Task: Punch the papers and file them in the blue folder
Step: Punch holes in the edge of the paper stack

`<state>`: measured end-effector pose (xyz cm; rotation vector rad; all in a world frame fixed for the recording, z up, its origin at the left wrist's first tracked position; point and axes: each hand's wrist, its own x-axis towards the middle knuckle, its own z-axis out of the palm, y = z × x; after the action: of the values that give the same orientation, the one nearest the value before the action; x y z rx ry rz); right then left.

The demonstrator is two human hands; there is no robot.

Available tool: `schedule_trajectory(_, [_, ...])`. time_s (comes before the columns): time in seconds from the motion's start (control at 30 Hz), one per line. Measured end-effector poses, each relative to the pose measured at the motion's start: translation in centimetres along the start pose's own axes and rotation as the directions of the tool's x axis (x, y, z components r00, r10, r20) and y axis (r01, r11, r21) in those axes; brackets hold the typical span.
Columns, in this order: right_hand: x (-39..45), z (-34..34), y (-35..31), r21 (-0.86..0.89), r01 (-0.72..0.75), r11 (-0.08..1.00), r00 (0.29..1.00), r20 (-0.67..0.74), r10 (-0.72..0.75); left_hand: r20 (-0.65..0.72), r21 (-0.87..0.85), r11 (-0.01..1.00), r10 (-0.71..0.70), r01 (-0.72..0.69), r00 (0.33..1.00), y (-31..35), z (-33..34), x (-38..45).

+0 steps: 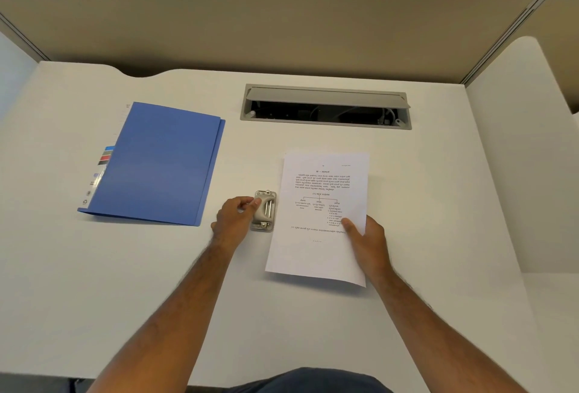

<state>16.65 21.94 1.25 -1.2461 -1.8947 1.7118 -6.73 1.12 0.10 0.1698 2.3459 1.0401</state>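
A closed blue folder (159,164) lies flat on the left of the white desk (94,283). Right of it stands a small grey metal hole punch (265,211). My left hand (233,220) grips the punch from its left side, fingers curled over its top. White printed papers (319,220) lie to the right of the punch, their left edge at or in its slot. My right hand (365,242) holds the papers at their lower right, thumb on top of the sheet.
An open grey cable tray (326,107) is sunk into the desk behind the papers. Beige partition panels (282,22) close the back and the right side. The desk's front edge runs just above my lap.
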Motion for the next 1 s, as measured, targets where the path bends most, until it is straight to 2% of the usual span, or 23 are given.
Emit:
schedule_trajectory(0.5, [0.4, 1.4, -0.5, -0.036, 0.059, 0.998, 0.998, 0.035, -0.058, -0.017, 0.001, 1.000, -0.008, 0.008, 1.000, 0.6, 0.0, -0.6])
schedule_trajectory(1.0, [0.4, 3.2, 0.0, -0.034, 0.029, 0.999, 0.998, 0.056, -0.027, -0.009, -0.009, 1.000, -0.009, 0.009, 1.000, 0.9, -0.1, -1.0])
